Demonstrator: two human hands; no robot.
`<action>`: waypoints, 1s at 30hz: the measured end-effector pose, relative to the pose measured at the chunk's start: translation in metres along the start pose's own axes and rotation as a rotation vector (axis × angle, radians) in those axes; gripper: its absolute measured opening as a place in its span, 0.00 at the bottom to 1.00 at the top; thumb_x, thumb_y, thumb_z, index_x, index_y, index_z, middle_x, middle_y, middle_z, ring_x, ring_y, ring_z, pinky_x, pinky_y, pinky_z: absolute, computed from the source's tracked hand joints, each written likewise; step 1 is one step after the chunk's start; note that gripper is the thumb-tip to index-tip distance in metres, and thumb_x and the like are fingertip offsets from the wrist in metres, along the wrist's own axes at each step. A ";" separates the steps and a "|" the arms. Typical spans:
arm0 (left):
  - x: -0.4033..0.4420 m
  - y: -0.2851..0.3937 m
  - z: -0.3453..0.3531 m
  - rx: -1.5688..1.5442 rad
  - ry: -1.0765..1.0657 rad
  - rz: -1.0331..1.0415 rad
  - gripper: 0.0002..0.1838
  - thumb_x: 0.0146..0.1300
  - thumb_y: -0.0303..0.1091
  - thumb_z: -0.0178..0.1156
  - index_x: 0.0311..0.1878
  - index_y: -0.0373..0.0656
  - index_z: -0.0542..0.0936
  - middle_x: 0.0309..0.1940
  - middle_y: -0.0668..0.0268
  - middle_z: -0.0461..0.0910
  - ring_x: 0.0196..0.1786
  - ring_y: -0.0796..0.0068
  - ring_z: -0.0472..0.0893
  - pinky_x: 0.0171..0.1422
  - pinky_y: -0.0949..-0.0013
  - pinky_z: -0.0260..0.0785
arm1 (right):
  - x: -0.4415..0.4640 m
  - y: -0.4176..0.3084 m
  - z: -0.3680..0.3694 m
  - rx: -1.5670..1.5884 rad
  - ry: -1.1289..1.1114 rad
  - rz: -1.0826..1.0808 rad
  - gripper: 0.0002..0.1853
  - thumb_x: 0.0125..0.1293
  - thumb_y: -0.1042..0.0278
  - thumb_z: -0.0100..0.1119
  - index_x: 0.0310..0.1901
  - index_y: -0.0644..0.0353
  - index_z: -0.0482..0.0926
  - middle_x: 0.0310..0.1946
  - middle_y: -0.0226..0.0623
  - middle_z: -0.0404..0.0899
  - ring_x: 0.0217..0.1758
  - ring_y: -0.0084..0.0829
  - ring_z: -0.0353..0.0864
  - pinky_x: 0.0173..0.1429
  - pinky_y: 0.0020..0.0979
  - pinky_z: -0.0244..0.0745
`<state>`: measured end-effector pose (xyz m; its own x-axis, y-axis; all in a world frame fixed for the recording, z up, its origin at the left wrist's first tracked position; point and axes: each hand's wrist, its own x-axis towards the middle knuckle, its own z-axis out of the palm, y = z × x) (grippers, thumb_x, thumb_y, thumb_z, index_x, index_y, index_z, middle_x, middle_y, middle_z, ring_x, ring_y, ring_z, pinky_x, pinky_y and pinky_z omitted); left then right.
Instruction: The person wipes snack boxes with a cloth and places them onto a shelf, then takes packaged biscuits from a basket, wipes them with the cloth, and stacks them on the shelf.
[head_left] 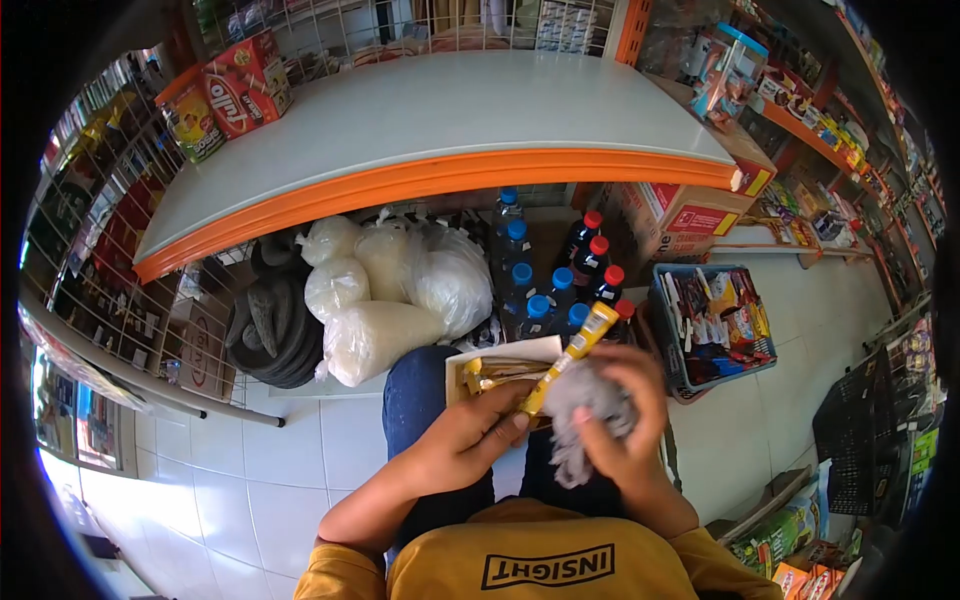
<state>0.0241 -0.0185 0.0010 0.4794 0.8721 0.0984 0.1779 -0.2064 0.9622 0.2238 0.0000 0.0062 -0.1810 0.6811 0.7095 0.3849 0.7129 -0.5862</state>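
A long yellow sachet [578,352] is pinched at its lower end between the thumb and fingers of my left hand [478,428]. My right hand [632,410] grips a grey cloth [588,412], which lies against the sachet's side and hangs down below my fingers. Just beyond my left hand, an open cardboard box [540,350] rests over my lap with more yellow packets [484,374] inside. Part of that box is hidden by my hands. The print on the sachet is too small to read.
An orange-edged shelf [430,110] spans the front, with snack packs [238,88] at its left end. Beneath it stand filled plastic bags [385,340], blue-capped bottles [537,308] and red-capped bottles [592,262]. A blue-grey basket of packets [680,378] sits on the floor at right.
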 end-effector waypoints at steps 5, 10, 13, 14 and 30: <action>0.002 -0.011 0.007 -0.137 0.035 -0.053 0.15 0.64 0.28 0.47 0.53 0.33 0.67 0.25 0.61 0.76 0.30 0.71 0.77 0.35 0.70 0.68 | -0.003 -0.004 0.007 0.071 -0.102 -0.037 0.18 0.46 0.68 0.64 0.39 0.66 0.73 0.41 0.47 0.74 0.41 0.42 0.75 0.45 0.34 0.70; -0.001 -0.010 0.006 -0.118 -0.037 -0.041 0.14 0.65 0.28 0.45 0.52 0.32 0.67 0.24 0.62 0.73 0.29 0.73 0.75 0.34 0.70 0.67 | 0.006 0.016 0.000 0.033 0.114 0.055 0.18 0.46 0.71 0.61 0.40 0.67 0.72 0.40 0.46 0.73 0.42 0.39 0.73 0.48 0.33 0.68; -0.001 -0.010 0.011 -0.102 -0.023 -0.006 0.14 0.65 0.29 0.45 0.52 0.33 0.67 0.25 0.61 0.72 0.28 0.72 0.74 0.34 0.70 0.67 | 0.010 0.016 0.005 0.076 0.172 0.092 0.18 0.46 0.72 0.61 0.40 0.67 0.72 0.40 0.46 0.73 0.42 0.39 0.73 0.48 0.34 0.67; 0.000 -0.012 0.012 -0.089 -0.010 0.010 0.14 0.65 0.29 0.45 0.52 0.33 0.67 0.25 0.61 0.72 0.28 0.72 0.73 0.34 0.70 0.66 | 0.008 0.012 0.008 0.003 0.129 0.013 0.17 0.46 0.72 0.61 0.40 0.67 0.72 0.40 0.46 0.73 0.42 0.40 0.73 0.47 0.33 0.67; -0.067 -0.005 -0.086 0.092 0.201 -0.109 0.14 0.48 0.22 0.56 0.41 0.33 0.79 0.26 0.61 0.80 0.26 0.82 0.74 0.31 0.75 0.66 | -0.023 0.052 -0.029 0.581 0.184 0.460 0.24 0.47 0.61 0.59 0.45 0.65 0.69 0.43 0.45 0.72 0.46 0.36 0.73 0.53 0.34 0.67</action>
<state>-0.0829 -0.0381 0.0111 0.2736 0.9604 0.0527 0.3007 -0.1375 0.9437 0.2745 0.0164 -0.0290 0.0555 0.9283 0.3676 -0.1623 0.3716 -0.9141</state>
